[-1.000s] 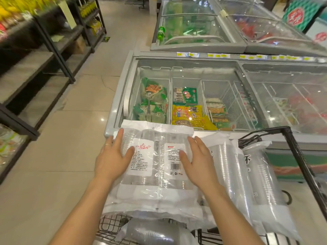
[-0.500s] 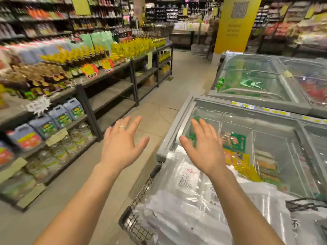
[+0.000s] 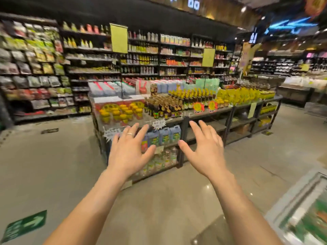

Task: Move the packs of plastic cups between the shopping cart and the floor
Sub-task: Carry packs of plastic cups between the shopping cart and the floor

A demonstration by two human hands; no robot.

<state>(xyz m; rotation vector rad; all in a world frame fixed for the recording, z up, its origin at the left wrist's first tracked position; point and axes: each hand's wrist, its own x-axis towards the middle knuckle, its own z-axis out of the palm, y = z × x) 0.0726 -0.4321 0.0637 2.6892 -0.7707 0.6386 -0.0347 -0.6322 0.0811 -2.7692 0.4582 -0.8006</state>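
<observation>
Both my hands are stretched out in front of me at chest height, palms down and holding nothing. My left hand (image 3: 129, 151) has its fingers spread and wears a ring. My right hand (image 3: 205, 149) is beside it, fingers apart too. Neither the packs of plastic cups nor the shopping cart appear in this view. Below my forearms is the shiny beige tiled floor (image 3: 53, 174).
A low black display rack (image 3: 184, 119) of bottles and yellow jars stands just ahead. Tall stocked shelves (image 3: 88, 59) line the back wall. A chest freezer's corner (image 3: 304, 209) sits at the lower right. A green arrow sticker (image 3: 24, 225) lies on the floor at lower left.
My hands let go of the cup pack in the cart and lifted off it. The view swung up and left, so the cart and packs left the frame.
</observation>
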